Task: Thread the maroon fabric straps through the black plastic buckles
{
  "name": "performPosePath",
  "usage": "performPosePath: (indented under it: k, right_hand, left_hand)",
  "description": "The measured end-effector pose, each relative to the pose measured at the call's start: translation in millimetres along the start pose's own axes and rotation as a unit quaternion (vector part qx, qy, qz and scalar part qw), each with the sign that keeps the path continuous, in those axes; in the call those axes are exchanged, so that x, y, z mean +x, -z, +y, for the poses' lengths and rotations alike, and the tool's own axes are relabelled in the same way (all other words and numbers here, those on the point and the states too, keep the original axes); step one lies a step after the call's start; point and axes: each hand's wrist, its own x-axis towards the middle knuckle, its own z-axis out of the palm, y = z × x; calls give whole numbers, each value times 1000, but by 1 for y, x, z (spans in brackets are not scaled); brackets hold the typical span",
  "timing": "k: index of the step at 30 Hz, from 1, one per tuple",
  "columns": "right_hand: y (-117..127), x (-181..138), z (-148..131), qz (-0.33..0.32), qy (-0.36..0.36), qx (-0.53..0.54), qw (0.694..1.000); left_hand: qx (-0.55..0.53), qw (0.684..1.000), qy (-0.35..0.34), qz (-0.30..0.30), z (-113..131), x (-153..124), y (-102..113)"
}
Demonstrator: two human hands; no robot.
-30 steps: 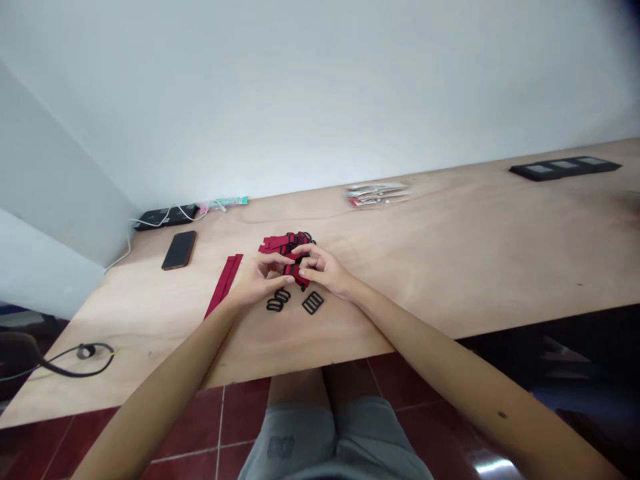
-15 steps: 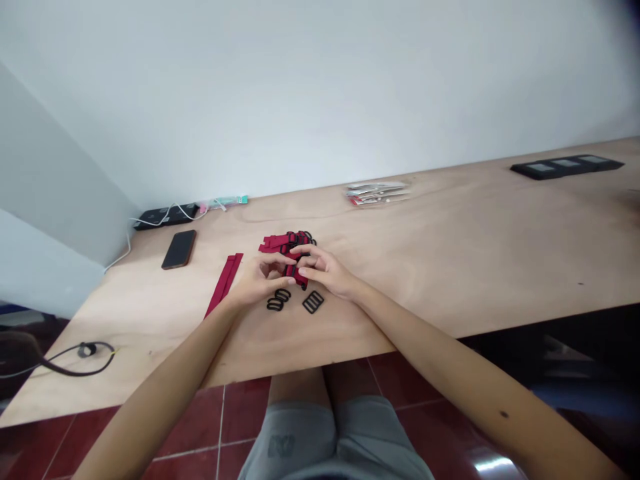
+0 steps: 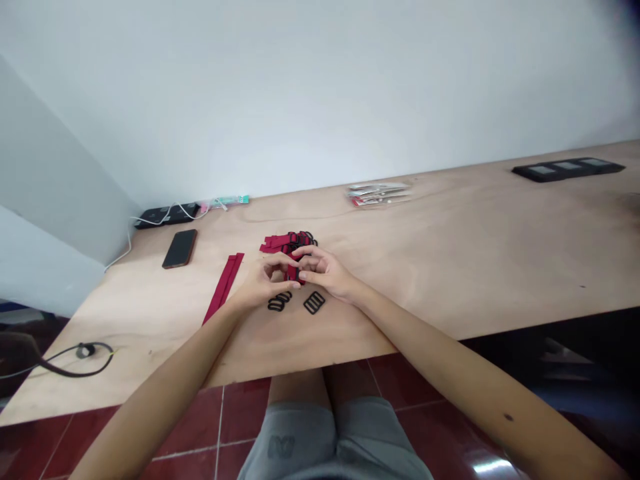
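Note:
Between my fingertips is a short red webbing strap [image 3: 293,272] with black hardware on it, partly hidden by the fingers. My left hand [image 3: 263,279] pinches it from the left, and my right hand [image 3: 327,272] grips it from the right. Just beyond them lies a pile of red straps with black buckles [image 3: 287,241]. Close to my left thumb are black oval rings [image 3: 279,302] on the table. A black slider buckle [image 3: 315,303] with several bars lies below my right hand. Long flat red straps [image 3: 225,283] rest left of my left hand, partly under the forearm.
The wooden table [image 3: 450,253] runs along a white wall. At the left are a phone [image 3: 180,249], a black power strip [image 3: 165,215] with white cables, and a dark cable loop [image 3: 87,357]. Plastic packets [image 3: 379,193] lie at the back, and a black panel [image 3: 569,169] at the far right.
Both hands stay in nearly the same place. The held strap has shifted slightly between the fingers, and its lower end no longer shows below my right thumb.

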Motion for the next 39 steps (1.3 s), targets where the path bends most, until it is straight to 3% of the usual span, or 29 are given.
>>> performPosePath:
  k: [7,12,19,28,32,35,39]
  right_hand:
    - [-6,2,3,39,14,10,999]
    - [-7,3,8,57,32,-82,994]
    - [-5,2,4,64,100,-191,974]
    - [-7,5,4,47,101,-237,965]
    - [-6,6,5,66,105,-173,977]
    - [-2,7,3,100,46,-52,993]
    - [2,8,-4,159,4,74,985]
  left_hand:
    - [145,982,-103,66,9,-2,-5]
    - [207,966,-141,67,5,0,-5]
    - [211,969,-96,85,2,2,-3]
    - [177,978,-83,73,-2,1,-3]
    - [181,978,-69,77,-2,1,-1]
    - [188,977,-50,85,-4,2,4]
    - [146,983,-20,110,-12,4,10]
